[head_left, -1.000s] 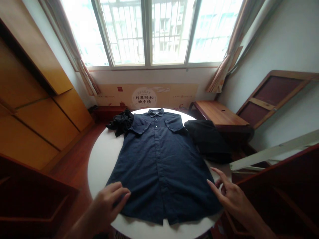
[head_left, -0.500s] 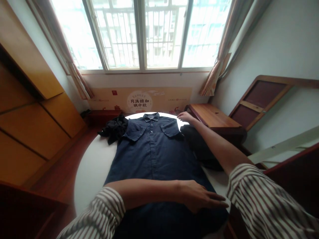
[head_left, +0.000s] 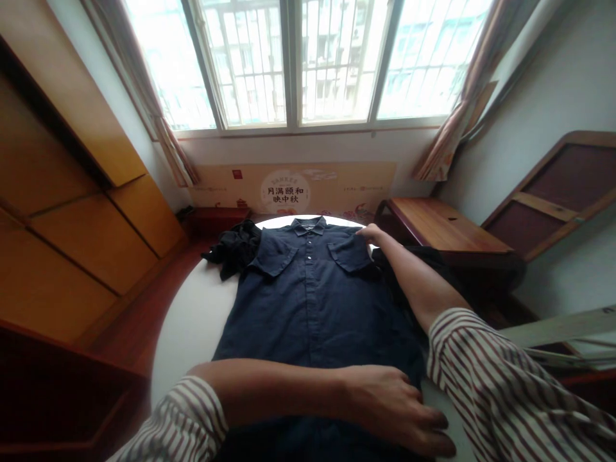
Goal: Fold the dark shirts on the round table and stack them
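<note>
A dark navy short-sleeved shirt [head_left: 308,301] lies front up on a round white table [head_left: 185,333], its collar towards the window and its sleeves folded in over the chest. Beside the far right shoulder, my right hand [head_left: 371,235] pinches the cloth at the sleeve's outer edge. My left hand [head_left: 385,401] reaches across the lower part of the shirt to its right side. Its fingers curl down around the side edge near the hem; the fingertips and thumb are partly hidden.
A crumpled black garment [head_left: 235,247] sits at the table's far left. More dark cloth [head_left: 418,256] lies to the right, partly behind my right forearm. A wooden desk [head_left: 447,221] stands beyond at the right, and orange cabinets [head_left: 72,250] line the left.
My right hand has come down onto the shoulder edge and taken hold of it. My left hand's fingers, stretched out before, now bend at the shirt's side. The view has shifted slightly.
</note>
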`<action>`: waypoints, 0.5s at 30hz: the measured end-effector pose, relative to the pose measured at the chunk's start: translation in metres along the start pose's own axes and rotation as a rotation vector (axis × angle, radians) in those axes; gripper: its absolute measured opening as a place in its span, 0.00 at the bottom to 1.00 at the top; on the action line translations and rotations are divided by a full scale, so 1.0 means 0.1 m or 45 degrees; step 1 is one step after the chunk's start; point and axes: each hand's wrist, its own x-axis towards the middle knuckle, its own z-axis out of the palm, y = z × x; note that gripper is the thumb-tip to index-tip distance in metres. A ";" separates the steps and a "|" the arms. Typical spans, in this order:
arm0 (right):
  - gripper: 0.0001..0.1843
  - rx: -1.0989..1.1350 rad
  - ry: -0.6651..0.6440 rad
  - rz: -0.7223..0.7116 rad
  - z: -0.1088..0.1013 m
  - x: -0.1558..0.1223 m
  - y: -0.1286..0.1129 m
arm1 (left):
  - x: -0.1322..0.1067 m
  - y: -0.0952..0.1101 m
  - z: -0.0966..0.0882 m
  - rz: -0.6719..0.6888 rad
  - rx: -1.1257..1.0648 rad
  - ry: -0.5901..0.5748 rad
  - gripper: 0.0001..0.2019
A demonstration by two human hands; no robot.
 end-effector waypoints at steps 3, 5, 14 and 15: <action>0.18 0.064 -0.017 0.036 0.08 0.03 -0.16 | -0.33 0.08 -0.16 -0.111 0.092 0.173 0.11; 0.15 0.110 -0.014 -0.003 0.16 0.06 -0.34 | -0.61 0.15 -0.31 -0.204 0.151 0.248 0.09; 0.08 0.155 -0.046 -0.196 1.07 0.11 -1.48 | -1.82 1.05 -0.93 -0.698 0.332 0.287 0.16; 0.10 0.146 -0.061 -0.208 1.23 0.10 -1.58 | -1.91 1.19 -0.96 -0.781 0.351 0.283 0.18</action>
